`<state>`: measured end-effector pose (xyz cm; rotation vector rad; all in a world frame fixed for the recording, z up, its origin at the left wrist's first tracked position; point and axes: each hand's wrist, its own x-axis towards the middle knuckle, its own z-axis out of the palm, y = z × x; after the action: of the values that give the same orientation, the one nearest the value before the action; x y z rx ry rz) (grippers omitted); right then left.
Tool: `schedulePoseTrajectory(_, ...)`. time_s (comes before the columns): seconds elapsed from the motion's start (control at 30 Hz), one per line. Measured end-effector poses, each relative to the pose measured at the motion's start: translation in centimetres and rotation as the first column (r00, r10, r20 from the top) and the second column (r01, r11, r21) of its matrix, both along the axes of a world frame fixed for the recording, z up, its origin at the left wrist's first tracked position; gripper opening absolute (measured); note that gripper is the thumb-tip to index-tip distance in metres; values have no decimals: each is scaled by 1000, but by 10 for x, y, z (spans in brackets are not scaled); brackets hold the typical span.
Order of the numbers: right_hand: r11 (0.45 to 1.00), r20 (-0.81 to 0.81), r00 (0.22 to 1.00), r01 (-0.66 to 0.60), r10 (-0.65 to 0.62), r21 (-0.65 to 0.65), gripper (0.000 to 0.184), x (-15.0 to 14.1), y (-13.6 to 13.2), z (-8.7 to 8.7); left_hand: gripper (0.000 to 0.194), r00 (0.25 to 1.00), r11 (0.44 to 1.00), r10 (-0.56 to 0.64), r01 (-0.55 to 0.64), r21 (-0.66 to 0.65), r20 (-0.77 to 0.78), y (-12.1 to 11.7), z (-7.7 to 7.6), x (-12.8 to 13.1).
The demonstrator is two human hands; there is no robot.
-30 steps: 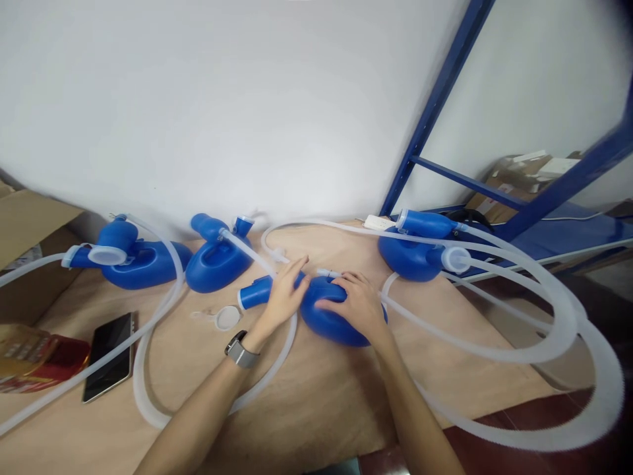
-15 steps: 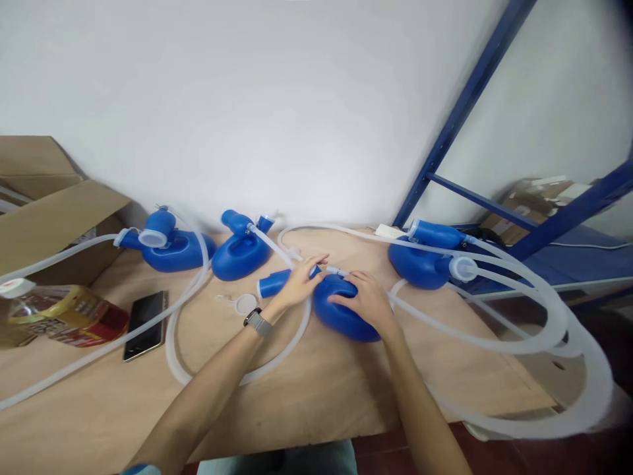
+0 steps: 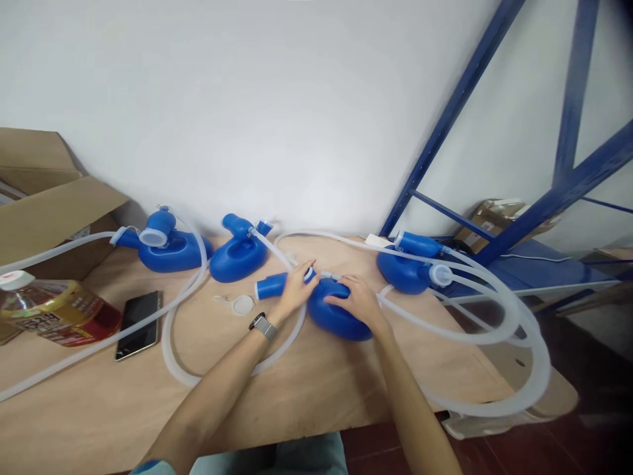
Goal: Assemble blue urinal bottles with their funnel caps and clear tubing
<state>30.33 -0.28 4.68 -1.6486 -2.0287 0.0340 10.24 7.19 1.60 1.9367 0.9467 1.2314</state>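
Note:
A blue plastic vessel [image 3: 332,318] with a side neck and a white hose fitting lies at the middle of the wooden table [image 3: 306,396]. My right hand [image 3: 357,300] rests on top of it, fingers curved over its body. My left hand [image 3: 295,288], a watch on its wrist, lies over the vessel's neck with its fingers pressed around a small white connector at the top. A translucent white hose [image 3: 277,346] loops from under my left hand toward me. A loose white cap [image 3: 242,305] lies just left of my left wrist.
Three more blue vessels with hoses sit along the wall: two at the left [image 3: 168,251] [image 3: 238,254], one at the right [image 3: 405,267]. A phone [image 3: 138,316] and a drink bottle [image 3: 54,313] lie left. A cardboard box [image 3: 44,211] stands far left, blue shelving [image 3: 544,198] right.
The view has pulled back and shifted slightly, showing more of the table's near edge. My left fingers have closed in on the connector; my right hand stays on the vessel.

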Motion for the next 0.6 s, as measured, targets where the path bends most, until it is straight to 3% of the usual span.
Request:
schedulePoseTrajectory(0.17,1000,50,999,-13,13,10,47,14,11,1,57,994,994,-103,104,20,-45,-9,13,-22)
schedulePoseTrajectory(0.23,998,67,997,-29,26,48,51,17,14,6,59,999,999,-36,37,26,-39,-14,19,-44)
schedulePoseTrajectory(0.3,989,61,998,-37,29,141,54,11,14,15,48,995,995,97,-96,9,-24,-16,22,-75)
schedulePoseTrajectory(0.37,971,3,998,-59,60,234,45,-9,9,24,43,974,974,225,-226,-33,-37,-15,19,-110)
schedulePoseTrajectory(0.43,962,-81,984,-137,159,235,35,-44,2,29,42,941,941,327,-333,-69,-85,-14,12,-145)
schedulePoseTrajectory(0.53,922,-67,920,-388,387,-1,41,-109,-4,22,48,922,924,338,-363,-118,-187,-18,-5,-183)
schedulePoseTrajectory(0.6,920,45,924,-372,380,-123,65,-144,2,8,54,936,939,262,-303,-160,-237,-24,-14,-195)
